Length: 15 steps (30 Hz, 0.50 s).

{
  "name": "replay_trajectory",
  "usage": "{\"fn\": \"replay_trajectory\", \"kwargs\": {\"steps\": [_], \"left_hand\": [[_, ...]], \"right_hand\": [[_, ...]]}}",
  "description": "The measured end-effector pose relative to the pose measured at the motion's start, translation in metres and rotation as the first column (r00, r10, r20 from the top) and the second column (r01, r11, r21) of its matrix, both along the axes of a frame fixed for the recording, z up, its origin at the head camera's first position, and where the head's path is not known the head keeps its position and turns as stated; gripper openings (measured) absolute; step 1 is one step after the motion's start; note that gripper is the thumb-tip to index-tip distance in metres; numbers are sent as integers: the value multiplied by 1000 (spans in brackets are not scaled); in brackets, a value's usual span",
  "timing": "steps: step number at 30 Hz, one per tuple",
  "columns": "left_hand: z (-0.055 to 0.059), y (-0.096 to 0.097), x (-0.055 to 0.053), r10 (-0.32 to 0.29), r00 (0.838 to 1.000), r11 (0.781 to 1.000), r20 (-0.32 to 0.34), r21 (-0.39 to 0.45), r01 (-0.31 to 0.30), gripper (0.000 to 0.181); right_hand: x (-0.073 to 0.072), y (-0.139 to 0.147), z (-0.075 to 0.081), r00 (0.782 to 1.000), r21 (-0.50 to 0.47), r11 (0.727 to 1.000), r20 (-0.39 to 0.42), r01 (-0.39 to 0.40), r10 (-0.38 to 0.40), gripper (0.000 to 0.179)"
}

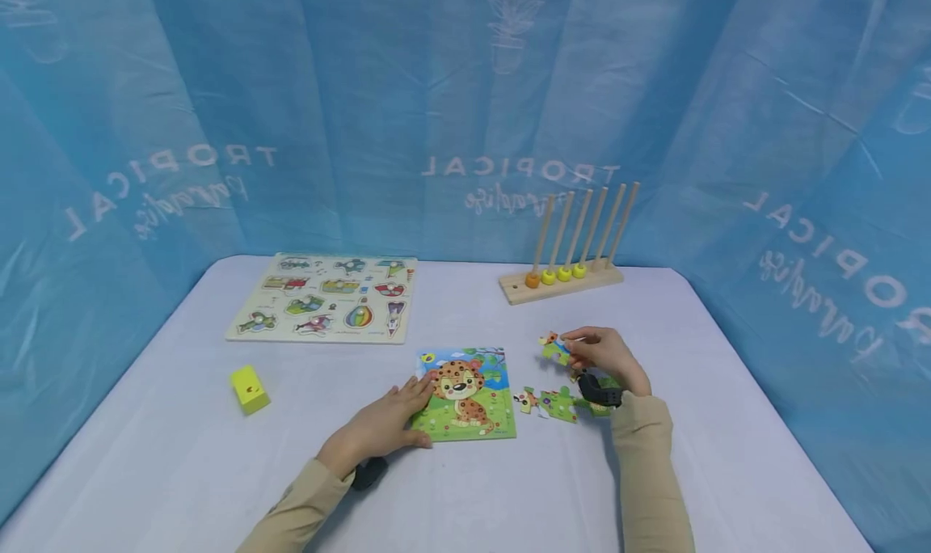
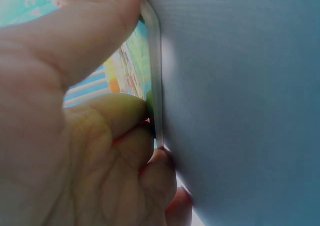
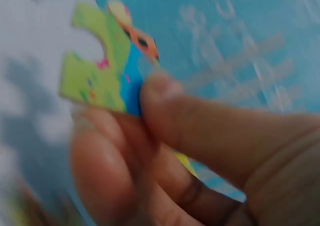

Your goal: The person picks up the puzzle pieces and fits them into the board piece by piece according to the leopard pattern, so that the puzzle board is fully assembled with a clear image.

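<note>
A square jigsaw puzzle (image 1: 480, 420) with a spotted leopard cub lies on the table in the head view. My left hand (image 1: 385, 425) rests at its left edge, fingers over the border and thumb by the near corner; the left wrist view shows the puzzle's edge (image 2: 156, 76) against thumb and fingers. To the right, my right hand (image 1: 609, 354) pinches a jigsaw piece (image 3: 111, 61), green with blue and orange parts, between thumb and fingers above the table. Below that hand lie loose jigsaw pieces (image 1: 560, 406), partly hidden by the wrist camera.
Back left lies a wooden peg puzzle board (image 1: 334, 298) with vehicle shapes. A yellow block (image 1: 250, 390) sits at the left. A wooden rack (image 1: 563, 282) with upright rods and orange and yellow beads stands at the back right. Blue curtains (image 1: 458, 116) enclose the table.
</note>
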<state>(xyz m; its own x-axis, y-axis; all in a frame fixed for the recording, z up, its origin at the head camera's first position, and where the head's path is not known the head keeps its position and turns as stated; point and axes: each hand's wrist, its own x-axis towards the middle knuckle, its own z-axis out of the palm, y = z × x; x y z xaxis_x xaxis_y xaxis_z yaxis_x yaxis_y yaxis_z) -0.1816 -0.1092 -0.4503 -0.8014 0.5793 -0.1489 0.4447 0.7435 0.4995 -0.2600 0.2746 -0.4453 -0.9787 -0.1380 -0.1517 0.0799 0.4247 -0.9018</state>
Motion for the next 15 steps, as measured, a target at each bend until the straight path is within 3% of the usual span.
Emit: {"fn": "replay_trajectory", "kwargs": {"steps": [4,9,12,15], "left_hand": [[1,1,0,-1,1000,1000,-5,-12,0,83],[2,2,0,-2,1000,1000,7,-14,2,83],[0,2,0,1,1000,1000,7,-15,-1,83],[-1,1,0,8,1000,1000,-5,-22,-8,84]], "right_hand": [[-2,-35,-1,981,12,981,15,-192,192,31],[3,-71,-6,944,71,942,36,-329,327,21],[6,-85,-7,933,117,926,35,-358,357,16],[7,-97,-6,945,169,930,18,-326,328,11]]}}
